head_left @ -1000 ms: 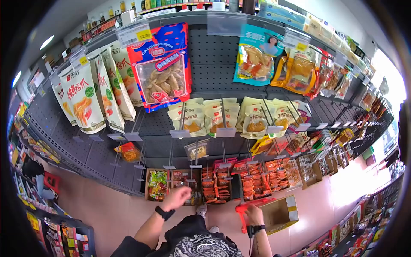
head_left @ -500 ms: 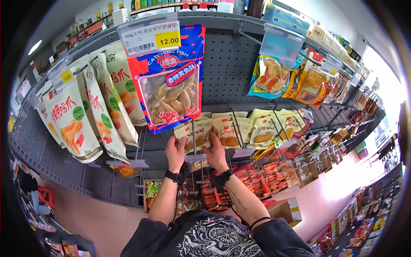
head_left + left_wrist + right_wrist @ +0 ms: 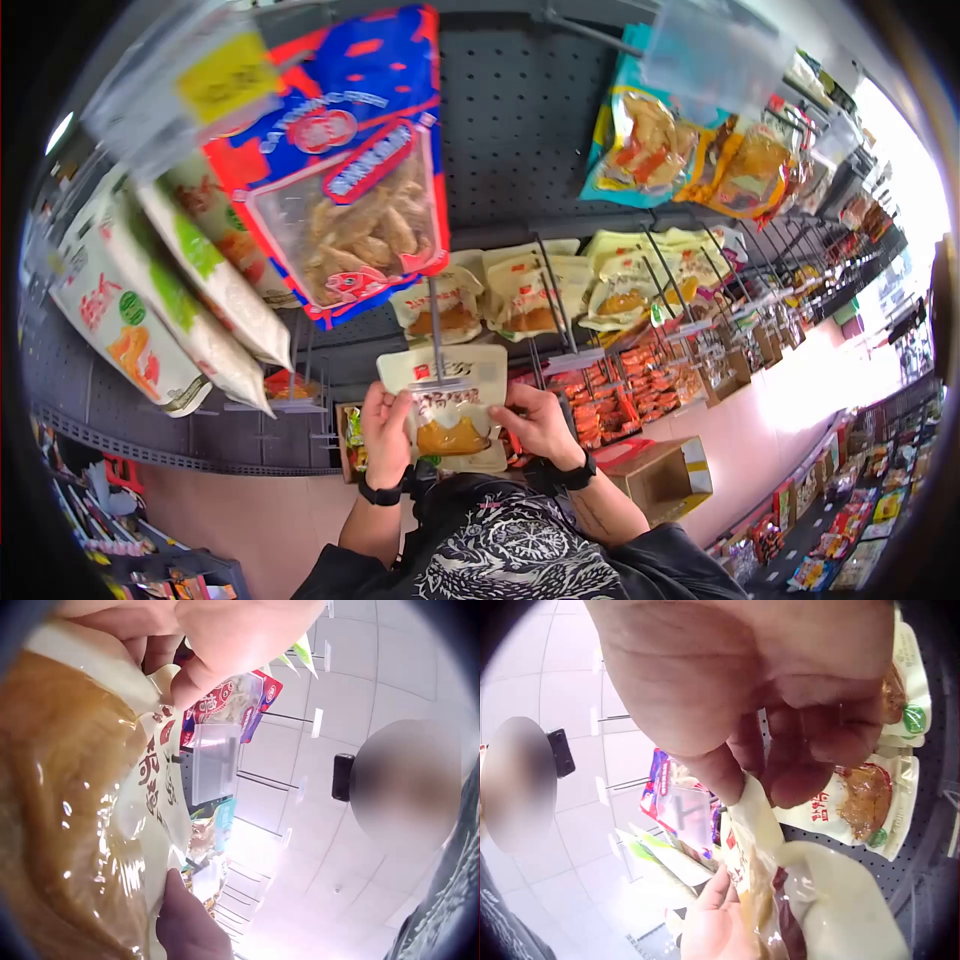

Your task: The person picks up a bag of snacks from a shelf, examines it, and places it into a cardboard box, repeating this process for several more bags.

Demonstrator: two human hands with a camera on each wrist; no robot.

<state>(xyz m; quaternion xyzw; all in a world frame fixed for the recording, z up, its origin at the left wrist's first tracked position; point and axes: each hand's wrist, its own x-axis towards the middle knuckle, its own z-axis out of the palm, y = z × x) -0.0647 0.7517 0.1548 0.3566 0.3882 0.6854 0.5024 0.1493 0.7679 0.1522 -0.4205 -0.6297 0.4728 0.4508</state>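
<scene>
Cream plastic snack pouch (image 3: 452,436) is basically upright by a thin metal hook (image 3: 436,312), left hand (image 3: 386,440) and right hand (image 3: 545,425) fingers pinching its opposite side edges.

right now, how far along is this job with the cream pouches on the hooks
Behind the hands, other cream pouches already look hung. In hand is one pouch, pinched by the left hand and right hand near a hook's front tag. Settling or freeing it seems left; I can't tell which.
</scene>
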